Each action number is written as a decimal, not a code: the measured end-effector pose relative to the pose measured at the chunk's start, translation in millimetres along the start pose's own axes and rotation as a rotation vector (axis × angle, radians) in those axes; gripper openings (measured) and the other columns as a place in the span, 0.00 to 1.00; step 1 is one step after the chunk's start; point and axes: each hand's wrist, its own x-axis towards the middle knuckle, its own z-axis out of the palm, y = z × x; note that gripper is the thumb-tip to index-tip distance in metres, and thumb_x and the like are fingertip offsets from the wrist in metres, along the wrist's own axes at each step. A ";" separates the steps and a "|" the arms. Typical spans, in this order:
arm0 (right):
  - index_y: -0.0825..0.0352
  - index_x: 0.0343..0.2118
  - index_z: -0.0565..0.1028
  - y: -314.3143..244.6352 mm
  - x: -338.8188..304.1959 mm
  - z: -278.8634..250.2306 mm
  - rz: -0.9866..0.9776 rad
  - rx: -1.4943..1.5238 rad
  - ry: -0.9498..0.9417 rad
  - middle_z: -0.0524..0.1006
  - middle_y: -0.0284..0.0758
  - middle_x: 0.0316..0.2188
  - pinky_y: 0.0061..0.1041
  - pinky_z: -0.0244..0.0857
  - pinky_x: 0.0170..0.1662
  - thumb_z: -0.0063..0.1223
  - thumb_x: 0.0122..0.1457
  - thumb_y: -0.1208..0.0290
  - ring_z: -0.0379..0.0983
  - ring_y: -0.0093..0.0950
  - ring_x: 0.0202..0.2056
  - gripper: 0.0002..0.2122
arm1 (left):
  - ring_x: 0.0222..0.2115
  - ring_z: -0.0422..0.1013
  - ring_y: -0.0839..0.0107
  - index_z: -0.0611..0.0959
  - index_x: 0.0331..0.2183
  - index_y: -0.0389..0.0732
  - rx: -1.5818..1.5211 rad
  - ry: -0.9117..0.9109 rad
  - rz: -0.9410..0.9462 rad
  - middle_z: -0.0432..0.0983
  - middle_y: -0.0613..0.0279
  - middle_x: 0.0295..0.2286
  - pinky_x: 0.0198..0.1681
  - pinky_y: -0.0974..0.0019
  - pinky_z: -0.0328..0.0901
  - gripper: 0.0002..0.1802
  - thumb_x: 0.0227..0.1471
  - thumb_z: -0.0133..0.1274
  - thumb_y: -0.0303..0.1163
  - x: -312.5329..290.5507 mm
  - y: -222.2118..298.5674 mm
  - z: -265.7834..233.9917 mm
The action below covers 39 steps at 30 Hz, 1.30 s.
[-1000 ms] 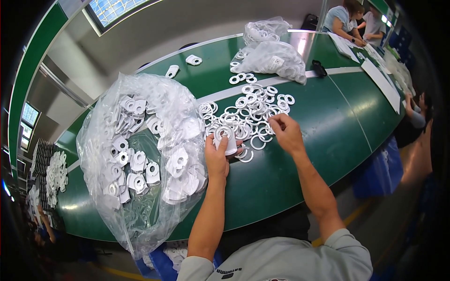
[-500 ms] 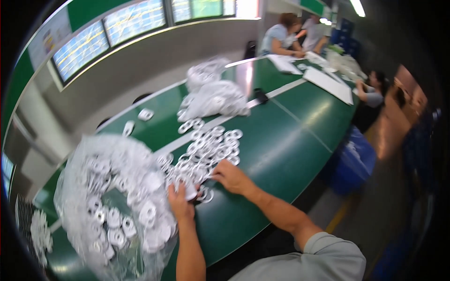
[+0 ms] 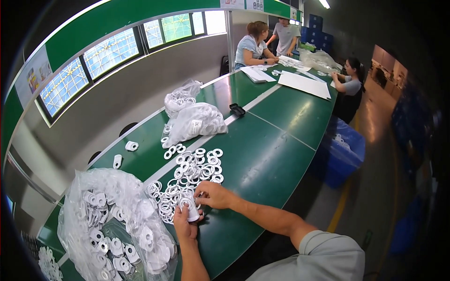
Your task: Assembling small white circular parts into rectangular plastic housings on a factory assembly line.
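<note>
My left hand point(image 3: 186, 226) is closed around a white plastic piece point(image 3: 192, 214), a flat rounded plate with a round opening at its far end. Over that opening lies a white ring point(image 3: 186, 201). The fingers of my right hand point(image 3: 213, 195) are pinched together at the ring's right edge, close above the piece. Just beyond both hands, loose white rings point(image 3: 206, 171) are heaped on the green table. To the left, a large clear plastic bag point(image 3: 70, 220) lies spread, with several similar white pieces point(image 3: 123, 264) in it.
Two stuffed clear bags point(image 3: 199, 124) stand beyond the rings, near a small black tray point(image 3: 237, 110). Two loose white pieces point(image 3: 131, 146) lie at the left far edge. Co-workers point(image 3: 255, 47) are at the far end, near a white board point(image 3: 304, 85). A blue bin point(image 3: 344, 150) stands right.
My right hand has come from the near edge of the ring heap to the piece in my left hand. The piece is now tilted more upright, and the whole view has shifted.
</note>
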 end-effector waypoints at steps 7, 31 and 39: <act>0.71 0.38 0.76 -0.5 1.1 2.4 0.411 0.396 0.020 0.76 0.31 0.24 0.17 0.65 0.20 0.53 0.58 0.69 0.69 0.17 0.20 0.10 | 0.23 0.76 0.62 0.68 0.43 0.40 0.090 -0.043 0.171 0.75 0.55 0.33 0.20 0.62 0.72 0.12 0.58 0.47 0.34 -1.1 -7.9 3.6; 0.70 0.36 0.76 18.1 21.8 -22.0 0.246 0.395 0.110 0.73 0.28 0.22 0.16 0.64 0.21 0.55 0.58 0.69 0.67 0.15 0.20 0.10 | 0.27 0.76 0.54 0.61 0.54 0.42 0.035 0.040 0.186 0.73 0.50 0.39 0.21 0.60 0.73 0.21 0.60 0.41 0.31 -1.5 0.8 3.0; 0.70 0.35 0.76 13.5 12.5 -19.1 0.262 0.424 0.111 0.74 0.29 0.22 0.16 0.64 0.20 0.55 0.57 0.69 0.67 0.15 0.20 0.09 | 0.26 0.76 0.54 0.61 0.54 0.41 0.061 0.043 0.182 0.73 0.50 0.40 0.19 0.59 0.73 0.21 0.60 0.40 0.30 -6.2 -6.5 -2.5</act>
